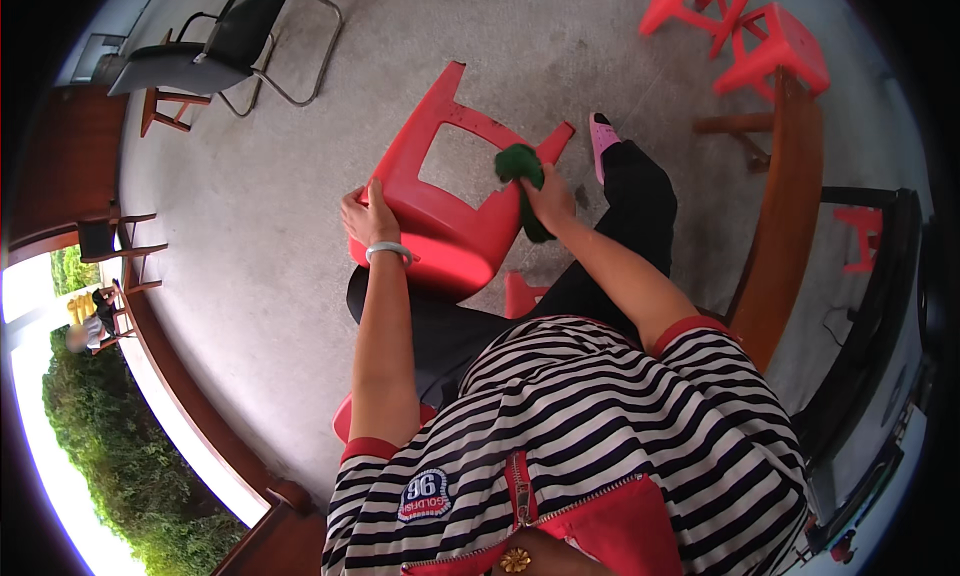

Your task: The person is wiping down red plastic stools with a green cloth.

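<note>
A red plastic stool (457,223) lies tipped over in front of me, its seat end towards my body and its legs pointing away. My left hand (370,216) grips the stool's left edge near the seat, thumb on top; a pale bracelet circles that wrist. In my right hand (550,197) is a bunched dark green cloth (519,163), held against the stool's right leg, with part of it hanging below the hand. Dark marks show on the stool's far crosspiece and leg ends.
Black chairs with metal frames (247,28) stand at the upper left. More red stools (784,47) are at the upper right, beside a curved-looking wooden bench (780,223). A person (97,328) sits far off at the left, past the doorway. Another red piece (521,295) shows below the stool.
</note>
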Motion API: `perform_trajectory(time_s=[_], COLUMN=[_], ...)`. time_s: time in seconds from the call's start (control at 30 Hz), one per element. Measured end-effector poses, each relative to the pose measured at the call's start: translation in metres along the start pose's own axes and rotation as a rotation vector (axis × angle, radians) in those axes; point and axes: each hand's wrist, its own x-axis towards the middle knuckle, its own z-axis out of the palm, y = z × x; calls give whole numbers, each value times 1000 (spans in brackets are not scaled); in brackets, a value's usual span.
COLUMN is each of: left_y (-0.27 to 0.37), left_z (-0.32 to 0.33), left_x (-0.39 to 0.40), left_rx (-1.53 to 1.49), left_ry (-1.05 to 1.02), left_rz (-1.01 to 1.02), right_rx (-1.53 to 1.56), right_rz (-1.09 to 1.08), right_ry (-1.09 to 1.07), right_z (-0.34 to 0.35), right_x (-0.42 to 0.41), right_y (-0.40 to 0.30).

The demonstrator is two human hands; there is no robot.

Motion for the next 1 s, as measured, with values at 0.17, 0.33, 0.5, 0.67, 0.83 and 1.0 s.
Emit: perform_trajectory(time_s=[0.17,0.33,0.5,0.67,0.83,1.0], left_y=[0,-15,-10,-3,-8,2], left_z=[7,3,-2,8,4,8], left_x=[-3,6,5,-2,4,-1], left_rx=[69,29,48,94,84,86], left_ry=[15,3,11,24,27,-39], left_rz=[3,30,7,61,72,23], right_rx=[-128,27,45,41,-44,-120], right_rz=[118,-39,63,208,270,71], right_ry=[9,-118,-32,-46,78,-61], right_z=[1,1,13,-3,-20,10], right_x=[34,-34,11,90,92,24], right_y=[7,-28,-4,52,25,12])
